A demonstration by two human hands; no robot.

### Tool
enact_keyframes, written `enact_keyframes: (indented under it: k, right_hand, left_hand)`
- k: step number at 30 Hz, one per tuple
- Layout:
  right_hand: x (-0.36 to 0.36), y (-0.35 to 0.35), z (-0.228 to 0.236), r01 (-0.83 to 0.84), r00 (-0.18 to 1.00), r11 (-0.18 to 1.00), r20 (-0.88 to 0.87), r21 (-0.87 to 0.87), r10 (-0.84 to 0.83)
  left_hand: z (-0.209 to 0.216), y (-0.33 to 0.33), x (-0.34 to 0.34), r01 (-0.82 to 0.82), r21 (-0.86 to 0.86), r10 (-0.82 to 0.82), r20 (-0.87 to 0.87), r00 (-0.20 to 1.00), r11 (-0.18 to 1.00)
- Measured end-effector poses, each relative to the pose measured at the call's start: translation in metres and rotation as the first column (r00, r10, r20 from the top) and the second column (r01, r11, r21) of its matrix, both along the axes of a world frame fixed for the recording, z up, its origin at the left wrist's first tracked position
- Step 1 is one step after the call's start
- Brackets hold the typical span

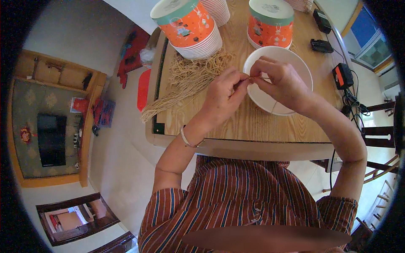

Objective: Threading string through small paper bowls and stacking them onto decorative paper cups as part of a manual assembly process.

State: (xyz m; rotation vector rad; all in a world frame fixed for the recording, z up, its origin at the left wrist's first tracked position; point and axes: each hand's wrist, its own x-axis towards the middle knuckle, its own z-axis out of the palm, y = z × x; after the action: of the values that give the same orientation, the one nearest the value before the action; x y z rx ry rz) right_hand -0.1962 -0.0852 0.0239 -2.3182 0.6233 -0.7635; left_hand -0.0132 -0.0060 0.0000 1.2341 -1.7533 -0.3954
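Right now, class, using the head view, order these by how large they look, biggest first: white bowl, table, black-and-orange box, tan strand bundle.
1. Table
2. White bowl and tan strand bundle: too close to rank, as their shapes differ
3. Black-and-orange box

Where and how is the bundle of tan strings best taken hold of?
Probably grip the bundle of tan strings at its narrow end, from the near left: there the strings lie gathered and roughly parallel, while the far part spreads in loose tangles by the left stack of orange-patterned bowls.
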Motion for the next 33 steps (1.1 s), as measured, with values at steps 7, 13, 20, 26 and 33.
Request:
enact_keyframes:
  k: [7,13,20,26,33]
  right_hand:
    - [-0.007,-0.001,0.015,0.065,0.989,0.996,-0.14,0.055,-0.057]
    - [-0.009,-0.006,0.003,0.043,0.999,0.97,0.01,0.24,-0.047]
    - [-0.005,-0.001,0.015,-0.016,0.998,0.961,-0.06,0.276,0.033]
    - [-0.003,-0.009,0.008,-0.02,0.988,0.937,-0.137,0.349,0.072]
    - [-0.003,-0.01,0.009,-0.091,0.993,0.85,-0.013,0.518,0.114]
  left_hand:
    - [0.006,0.004,0.0,-0.02,0.121,0.018,0.011,1.0,0.993]
    - [0.003,0.003,0.001,0.017,0.065,-0.016,-0.028,0.999,0.998]
    - [0.002,0.003,0.002,0.006,0.107,-0.003,-0.025,1.0,0.994]
    - [-0.002,0.002,0.002,0.001,0.092,0.002,-0.035,0.999,0.996]
    - [-0.003,0.001,0.002,0.026,0.023,-0.025,-0.038,0.999,0.999]
